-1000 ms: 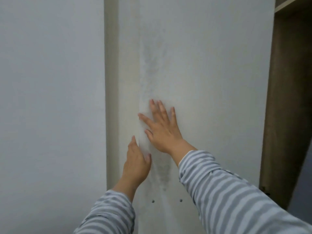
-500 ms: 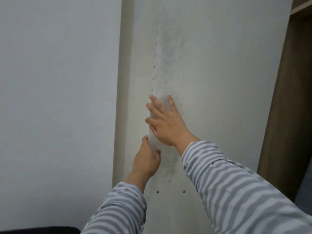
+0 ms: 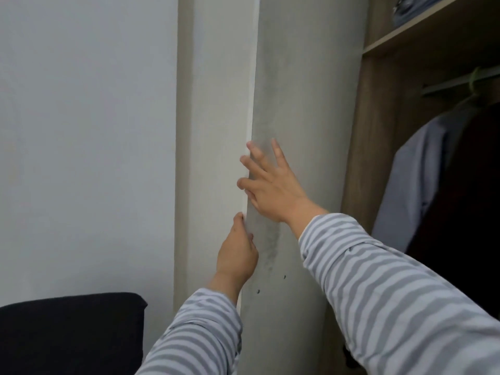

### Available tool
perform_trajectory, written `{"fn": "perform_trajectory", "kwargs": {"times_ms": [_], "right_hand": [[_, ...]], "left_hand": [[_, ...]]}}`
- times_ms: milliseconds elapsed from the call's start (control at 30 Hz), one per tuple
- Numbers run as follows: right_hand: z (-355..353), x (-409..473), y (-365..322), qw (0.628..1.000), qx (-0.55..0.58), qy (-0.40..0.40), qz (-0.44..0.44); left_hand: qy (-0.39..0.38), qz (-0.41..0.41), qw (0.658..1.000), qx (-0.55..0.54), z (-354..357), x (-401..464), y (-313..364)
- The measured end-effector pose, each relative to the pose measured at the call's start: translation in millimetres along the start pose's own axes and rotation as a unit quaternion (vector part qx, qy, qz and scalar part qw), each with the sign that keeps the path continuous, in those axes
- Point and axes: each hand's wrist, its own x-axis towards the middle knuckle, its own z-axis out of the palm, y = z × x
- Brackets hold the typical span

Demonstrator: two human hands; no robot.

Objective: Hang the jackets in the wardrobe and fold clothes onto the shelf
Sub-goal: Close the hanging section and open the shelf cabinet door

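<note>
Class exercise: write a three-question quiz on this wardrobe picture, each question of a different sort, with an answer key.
1. True or false: the right hand lies flat with spread fingers on the wardrobe door.
2. Which hand grips the door's edge: A) left hand B) right hand C) neither?
3. Fill in: a light blue garment hangs below the ____.

Key: 1 true; 2 A; 3 rail.

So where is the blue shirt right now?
In the head view, the blue shirt hangs at the far right inside the open wardrobe, below the shelf and beside a dark garment.
</note>
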Motion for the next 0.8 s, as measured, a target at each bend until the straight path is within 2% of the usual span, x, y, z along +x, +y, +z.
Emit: {"fn": "perform_trajectory", "kwargs": {"times_ms": [167,267,400,533,667,800], "right_hand": [[-49,-47,26,0.999,-0.046,0.004,0.009],[-76,-71,43,0.993,-0.100,-0.051,0.025],[-100,-107,66,0.984,-0.150,-0.082,0.042],[-106,-144,83,0.975,-0.173,-0.100,0.101],[-110,-175,91,0.951,-0.211,-0.138,0.180],[-123,-210,106,0.922,-0.248,-0.152,0.255]], "left_hand": [[-0.035,0.057,0.998,0.022,10,-44,47],[-0.067,0.061,0.995,0.034,25,-64,75],[-0.117,0.033,0.992,-0.042,54,-87,109],[-0.148,0.130,0.976,-0.097,80,-106,129],[-0.200,0.219,0.952,-0.081,99,-108,141],[-0.263,0.253,0.930,-0.034,113,-111,162]]}}
